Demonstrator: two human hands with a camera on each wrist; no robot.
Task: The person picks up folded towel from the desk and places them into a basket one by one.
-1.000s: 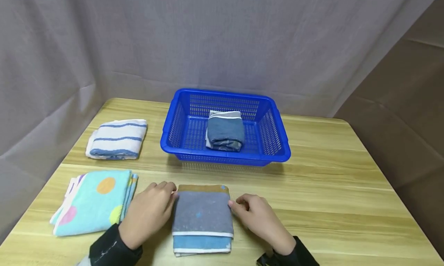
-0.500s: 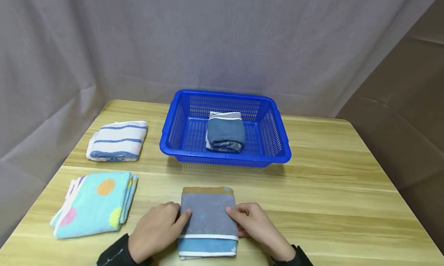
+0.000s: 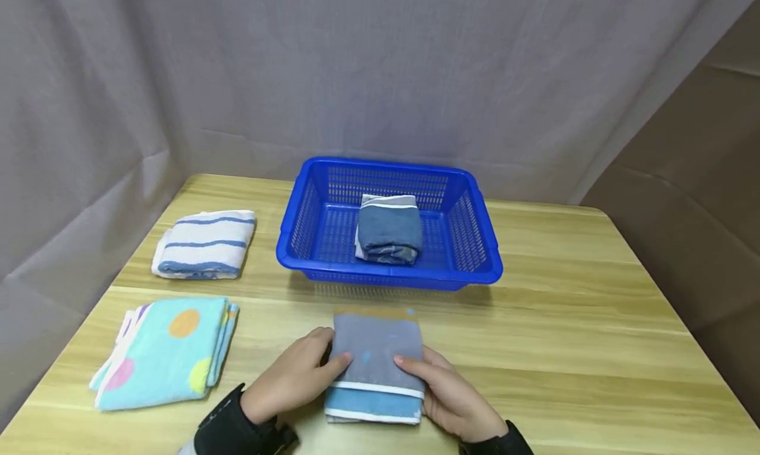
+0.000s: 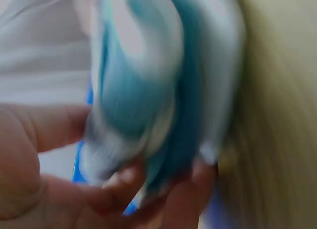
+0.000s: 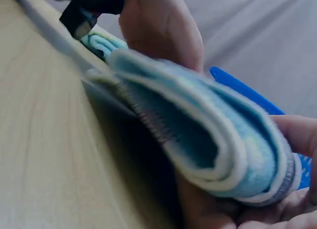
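A folded grey and blue towel [image 3: 380, 349] with a brown band at its far end is held between both hands. My left hand [image 3: 299, 372] grips its left edge, thumb on top and fingers underneath. On the opposite edge, my right hand [image 3: 451, 392] pinches it the same way. In the right wrist view the towel's folded layers [image 5: 237, 145] show edge-on, raised off the table. The left wrist view shows the towel [image 4: 138, 85] blurred, with fingers curled under it.
Beyond the hands stands a blue plastic basket [image 3: 388, 275] with a folded dark blue towel [image 3: 388, 227] inside. At the left of the wooden table [image 3: 564, 323] lie a striped white towel [image 3: 204, 244] and a turquoise dotted towel [image 3: 163, 353].
Both hands have moved from touching the grey towel's sides to gripping it with thumbs on top. The towel has shifted right and come up off the table.
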